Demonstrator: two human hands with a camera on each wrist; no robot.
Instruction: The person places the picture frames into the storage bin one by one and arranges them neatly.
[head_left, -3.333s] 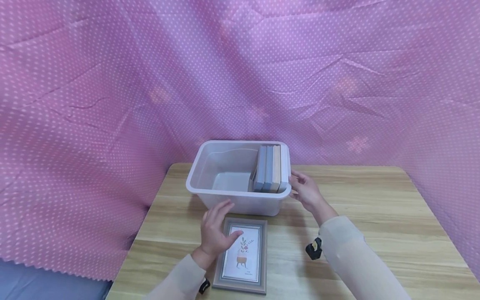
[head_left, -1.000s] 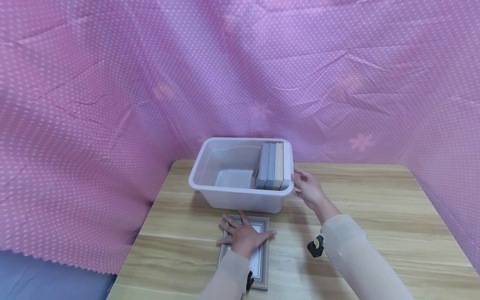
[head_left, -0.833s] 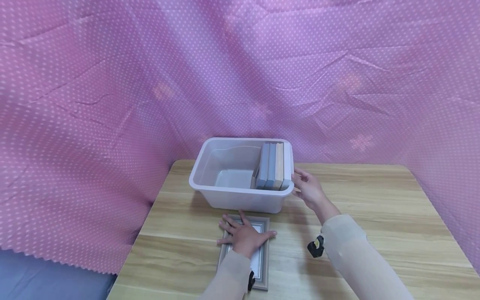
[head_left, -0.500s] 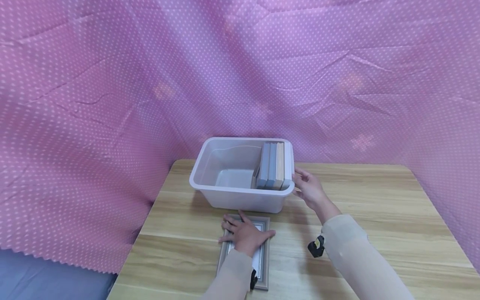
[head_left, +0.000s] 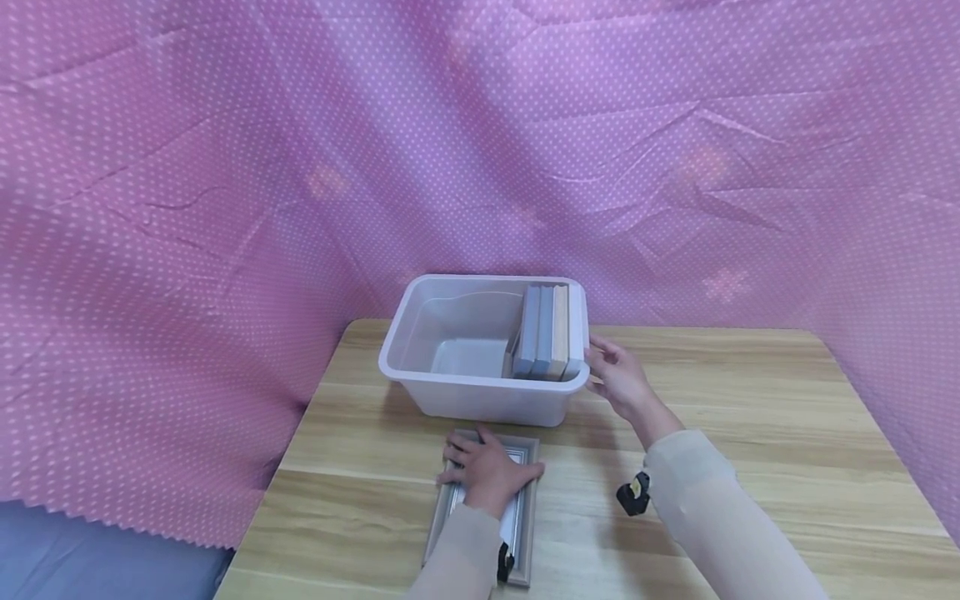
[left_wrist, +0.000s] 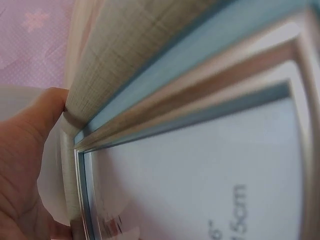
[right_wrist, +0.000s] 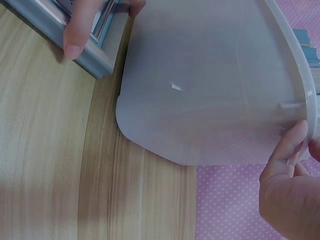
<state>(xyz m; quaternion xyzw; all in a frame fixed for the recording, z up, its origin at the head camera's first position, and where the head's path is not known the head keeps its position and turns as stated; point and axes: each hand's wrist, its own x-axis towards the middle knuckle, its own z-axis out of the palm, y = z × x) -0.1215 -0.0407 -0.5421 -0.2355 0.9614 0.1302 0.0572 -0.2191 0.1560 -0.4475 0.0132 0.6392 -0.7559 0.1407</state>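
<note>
A grey picture frame (head_left: pixel 528 525) with a white mat lies face up on the wooden table in front of a white plastic bin (head_left: pixel 480 402). My left hand (head_left: pixel 491 477) spreads across its far half, thumb at the right edge and fingers at the left and far edges, gripping it. In the left wrist view, the frame's white insert (left_wrist: pixel 200 175) shows printed size lettering. At the bin's right end, my right hand (head_left: pixel 618 383) pinches the rim, thumb inside and fingers outside in the right wrist view.
Several slim pieces (head_left: pixel 528 333) with blue, beige and pale edges stand upright along the bin's right end. A pink dotted cloth (head_left: pixel 480 150) hangs behind and beside the table (head_left: pixel 750 433). Black devices (head_left: pixel 633 493) sit on both wrists.
The left hand came over from the frame's left side and spread across it. Its fingers have since drawn in, and the frame's near end has shifted slightly left. The right hand stays at the bin.
</note>
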